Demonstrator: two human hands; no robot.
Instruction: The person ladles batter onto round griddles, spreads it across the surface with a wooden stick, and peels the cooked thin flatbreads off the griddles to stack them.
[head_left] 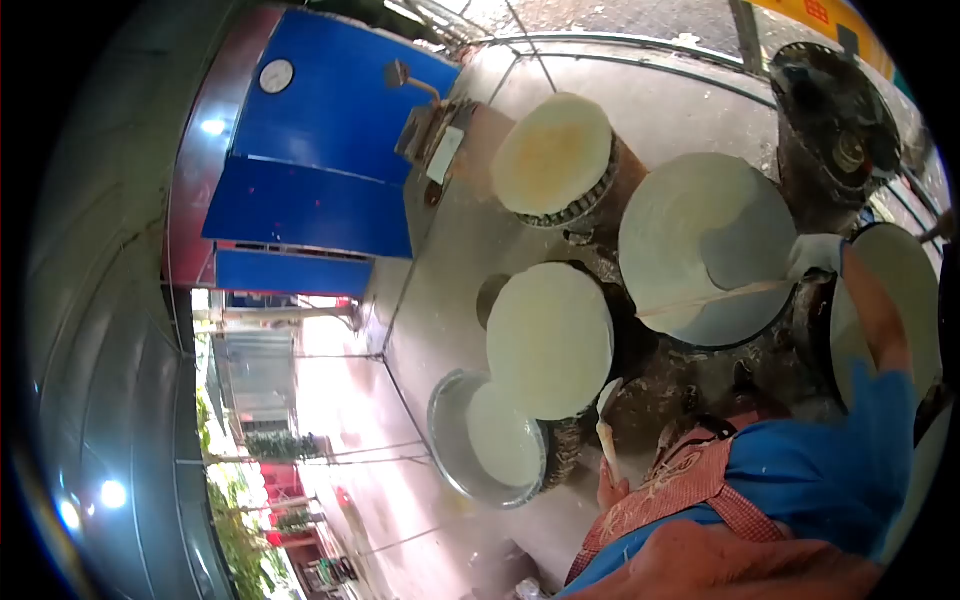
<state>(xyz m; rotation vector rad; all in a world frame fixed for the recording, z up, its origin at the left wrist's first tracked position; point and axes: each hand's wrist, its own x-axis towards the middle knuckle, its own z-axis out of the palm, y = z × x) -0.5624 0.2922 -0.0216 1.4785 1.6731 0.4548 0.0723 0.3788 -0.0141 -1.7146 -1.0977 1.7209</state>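
Your right hand (818, 257) is closed on the end of a thin stick (735, 293). Something pale, a glove or a cloth, covers that hand, so you cannot tell how each finger sits. The stick reaches across the big round plate (680, 220) on the right. Pale, wet stuff covers most of that plate, and a darker grey patch (750, 245) shows on the side by your hand.

Your left hand (612, 488) is wrapped around the wooden handle of a scoop (608, 450). The scoop's head is by the edge of the middle round plate (550, 340); you cannot tell if they touch. A smooth pale layer covers the middle plate.

To the left of it is a shiny metal pot (436, 420) with whitish stuff inside. On the far side is another round plate, and the pale sheet (550, 155) on it is tan in the middle. Close to your right arm is one more pale round top (875, 265), and the arm hides part of it. A dark, dirty drum (815, 190) is on the right.

You wear a blue shirt (800, 470) and a red checked apron (690, 475). Well apart from the plates are blue boards (310, 130) with a round white clock (277, 76).
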